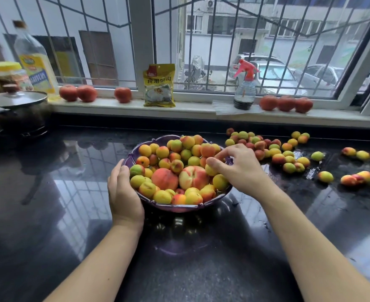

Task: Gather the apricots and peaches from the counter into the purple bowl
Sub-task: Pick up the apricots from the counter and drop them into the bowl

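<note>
oil bottle (34, 59), lidded pot (16, 110), spray bottle (245, 86)

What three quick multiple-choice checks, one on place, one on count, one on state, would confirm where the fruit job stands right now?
1. Where do the loose apricots still on the counter lie?
A. Left of the bowl
B. Right of the bowl
C. On the sill

2. How many peaches show in the bowl?
A. Two
B. Five
C. None

3. What is the left hand doing?
A. Lifting the pot lid
B. Holding the spray bottle
C. Resting against the bowl's rim

Key: 1 B, the scattered fruit sits beyond the right hand; 2 A, two big pink fruits lie side by side among the small ones; 3 C, its palm and fingers lie along the bowl's left edge.
</note>
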Available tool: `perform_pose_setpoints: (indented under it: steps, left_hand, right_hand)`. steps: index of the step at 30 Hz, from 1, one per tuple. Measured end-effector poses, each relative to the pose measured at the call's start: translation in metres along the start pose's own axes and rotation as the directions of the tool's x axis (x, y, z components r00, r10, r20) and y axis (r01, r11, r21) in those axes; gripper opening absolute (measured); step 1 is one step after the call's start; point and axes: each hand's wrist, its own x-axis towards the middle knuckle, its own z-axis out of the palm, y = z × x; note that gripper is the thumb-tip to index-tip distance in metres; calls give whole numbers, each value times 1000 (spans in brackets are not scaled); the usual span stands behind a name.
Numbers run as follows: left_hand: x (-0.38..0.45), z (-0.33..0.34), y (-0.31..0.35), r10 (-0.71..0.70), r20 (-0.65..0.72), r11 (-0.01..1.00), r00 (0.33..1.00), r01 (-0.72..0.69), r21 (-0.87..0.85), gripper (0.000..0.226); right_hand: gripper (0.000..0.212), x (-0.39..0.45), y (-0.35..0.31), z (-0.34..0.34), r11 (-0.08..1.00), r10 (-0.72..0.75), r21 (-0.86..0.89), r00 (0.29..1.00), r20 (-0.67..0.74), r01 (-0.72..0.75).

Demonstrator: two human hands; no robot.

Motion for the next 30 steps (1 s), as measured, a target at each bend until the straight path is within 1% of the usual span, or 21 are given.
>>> perform_pose_setpoints:
  steps: [1, 2, 3, 4, 5, 6, 8, 9, 11, 13, 15, 16, 18, 20, 21, 22, 24, 26, 27, 30]
  left_hand:
    - [0, 0, 0, 1, 0, 1000, 1000, -1, -3, 67]
    - [0, 0, -1, 3, -1, 1000, 1000, -3, -6, 66]
    - [0, 1, -1, 7, -4, 1000, 1000, -7, -9, 65]
    - [0, 1, -1, 12, -5, 1000, 1000, -12, -9, 64]
    - [1, 1, -1, 14, -5, 1000, 1000, -14, -6, 64]
    - [1, 1, -2, 14, -6, 1000, 1000, -14, -6, 64]
    - [1, 1, -2, 15, -9, 1000, 1000, -15, -14, 64]
    - [1, 1, -2, 15, -11, 1000, 1000, -16, -15, 64]
    - [-1, 2, -1, 24, -3, 1000, 1000, -24, -12, 63]
    - [-3, 3, 2, 35, 16, 999, 999, -35, -10, 64]
    - [-5, 3, 4, 38, 28, 999, 999, -37, -11, 64]
    - [-5, 3, 4, 37, 30, 999, 999, -37, -15, 64]
    - [-5, 3, 5, 33, 30, 999, 999, -32, -16, 64]
    - [-5, 3, 5, 26, 24, 1000, 999, -25, -16, 65]
    - [-6, 3, 6, 24, 24, 1000, 999, -24, -17, 65]
    - [-6, 3, 6, 24, 24, 1000, 999, -24, -16, 65]
    - [-7, 3, 7, 17, 25, 1000, 1000, -17, -14, 64]
    - [-9, 3, 8, 14, 31, 1000, 999, -13, -10, 64]
    - [-10, 3, 9, 15, 31, 1000, 999, -15, -8, 65]
    - [-10, 4, 10, 14, 18, 1000, 1000, -14, -10, 61]
  right_hand:
    - [28, 1, 3, -1, 1000, 6, 26, 998, -69, -5]
    - [25, 2, 7, -5, 998, 5, 61, 983, -184, 6]
    - [22, 4, 11, -10, 994, 21, 108, 949, -314, 14]
    - [19, 7, 18, -13, 988, 68, 155, 906, -417, -2]
    - [17, 10, 26, -14, 980, 133, 191, 873, -469, -46]
    - [14, 14, 37, -11, 973, 193, 205, 859, -475, -105]
    - [12, 19, 58, 2, 962, 268, 165, 871, -412, -217]
    - [14, 19, 67, 8, 957, 289, 128, 881, -375, -259]
    - [22, 20, 78, 14, 944, 328, 80, 879, -346, -320]
    - [30, 22, 81, 12, 937, 339, 50, 863, -375, -347]
    - [42, 25, 83, 12, 933, 295, -72, 863, -410, -353]
    - [48, 27, 84, 13, 921, 285, -139, 874, -395, -363]
    - [61, 30, 85, 16, 878, 327, -258, 900, -290, -402]
    - [67, 34, 87, 19, 832, 391, -344, 900, -193, -435]
    - [67, 35, 88, 20, 823, 395, -365, 900, -183, -436]
    - [65, 35, 87, 21, 827, 376, -367, 904, -204, -427]
    - [52, 32, 87, 21, 859, 282, -331, 901, -330, -390]
    - [40, 30, 89, 20, 873, 233, -301, 871, -433, -383]
    - [38, 28, 90, 20, 868, 231, -312, 871, -434, -386]
    - [38, 28, 94, 22, 854, 257, -347, 894, -367, -388]
